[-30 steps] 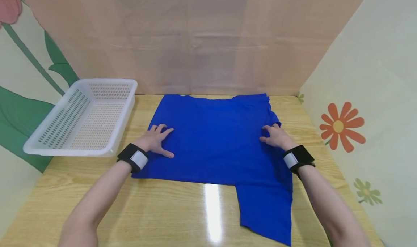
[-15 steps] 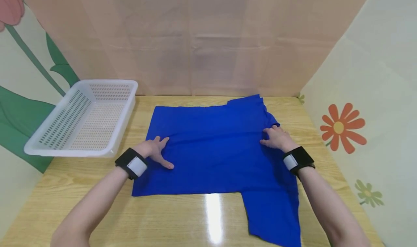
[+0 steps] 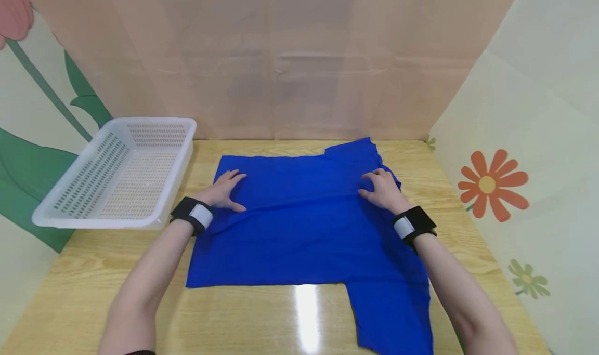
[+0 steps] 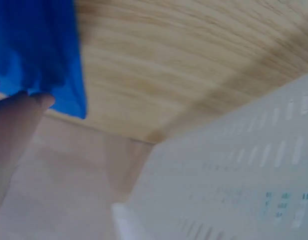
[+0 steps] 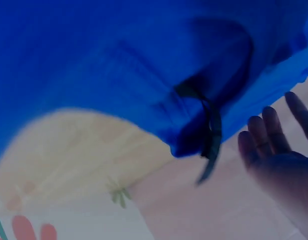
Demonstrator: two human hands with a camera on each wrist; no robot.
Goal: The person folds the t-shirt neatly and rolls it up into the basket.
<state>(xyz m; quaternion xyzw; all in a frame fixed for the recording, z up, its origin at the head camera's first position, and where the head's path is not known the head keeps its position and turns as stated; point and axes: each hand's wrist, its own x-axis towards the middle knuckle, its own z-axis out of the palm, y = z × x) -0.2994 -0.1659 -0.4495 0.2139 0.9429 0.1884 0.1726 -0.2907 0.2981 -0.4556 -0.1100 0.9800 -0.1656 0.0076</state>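
Note:
A blue short-sleeved shirt (image 3: 290,246) lies spread sideways on the table, its sleeves at the right end. One sleeve (image 3: 390,311) points toward the front edge; the other reaches the back. A few shallow creases cross the body. My left hand (image 3: 222,191) is over the shirt's left part with fingers and thumb spread. In the left wrist view, fingertips (image 4: 44,100) overlap the blue cloth. At the right end, my right hand (image 3: 383,191) hovers low over the shirt, fingers loosely bent. The right wrist view shows that hand's fingers (image 5: 263,135) with nothing between them.
A white perforated plastic basket (image 3: 100,223) stands at the back left of the wooden table (image 3: 234,318). A pinkish sheet (image 3: 299,84) hangs behind the table. The flower-patterned wall (image 3: 519,110) borders the right side.
The shirt's left part has slid toward the front and creased across the middle. My left hand went forward, then back up toward the rear. The right hand has shifted slightly left and rearward.

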